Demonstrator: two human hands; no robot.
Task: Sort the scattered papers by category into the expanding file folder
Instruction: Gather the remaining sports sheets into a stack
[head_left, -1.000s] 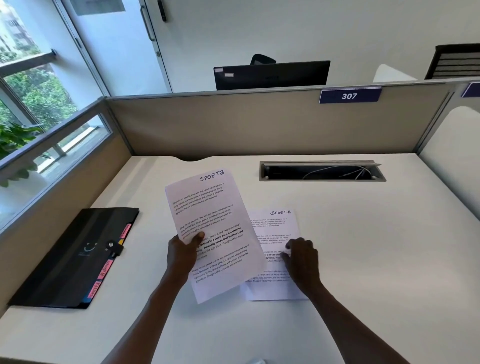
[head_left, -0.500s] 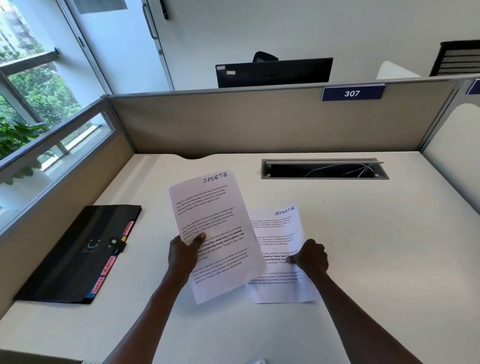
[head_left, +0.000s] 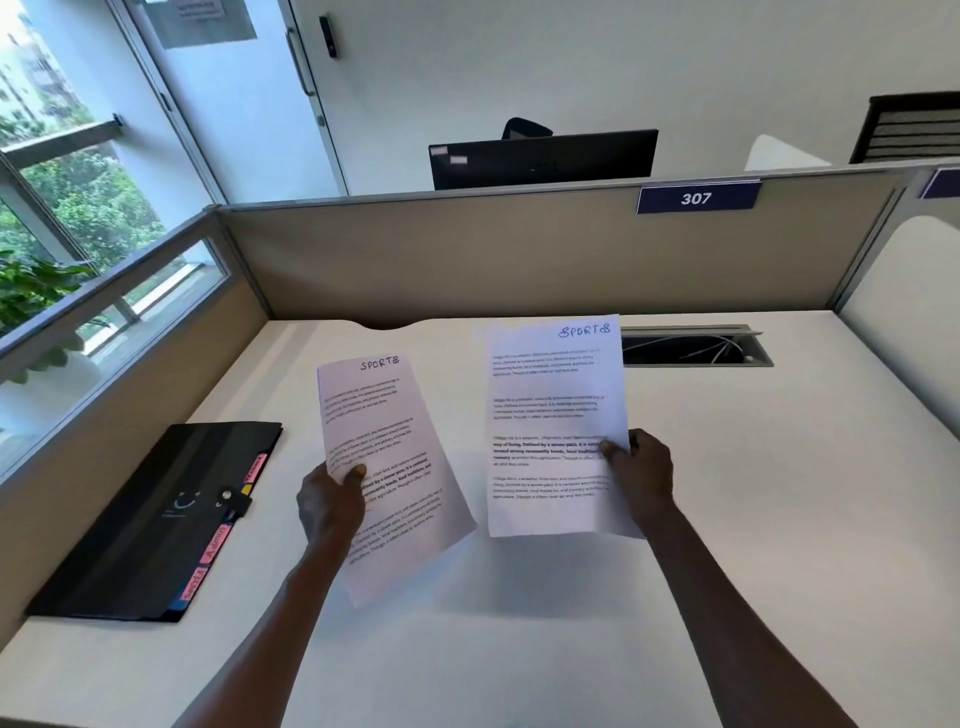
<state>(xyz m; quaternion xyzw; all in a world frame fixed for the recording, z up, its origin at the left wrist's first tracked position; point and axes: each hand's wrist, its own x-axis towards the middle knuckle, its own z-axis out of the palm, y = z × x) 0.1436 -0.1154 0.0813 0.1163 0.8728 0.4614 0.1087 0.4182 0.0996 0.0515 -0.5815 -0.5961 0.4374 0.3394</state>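
My left hand (head_left: 331, 506) grips a printed sheet headed "SPORTS" (head_left: 387, 467) by its left edge, holding it tilted above the desk. My right hand (head_left: 640, 470) pinches a second "SPORTS" sheet (head_left: 553, 421) at its right edge, lifted off the desk and held upright beside the first. The two sheets are apart. The black expanding file folder (head_left: 156, 519) lies shut on the desk at the left, its clasp fastened, with pink and yellow tabs along its right edge.
The white desk (head_left: 779, 519) is walled by beige partitions at the back and left. A cable slot (head_left: 696, 349) opens at the back right. A sign "307" (head_left: 696, 198) hangs on the back partition, with a monitor (head_left: 543, 158) behind it.
My right hand has picked the second sheet up off the desk and raised it to the right. The left hand still holds the first sheet, now clear of the other.
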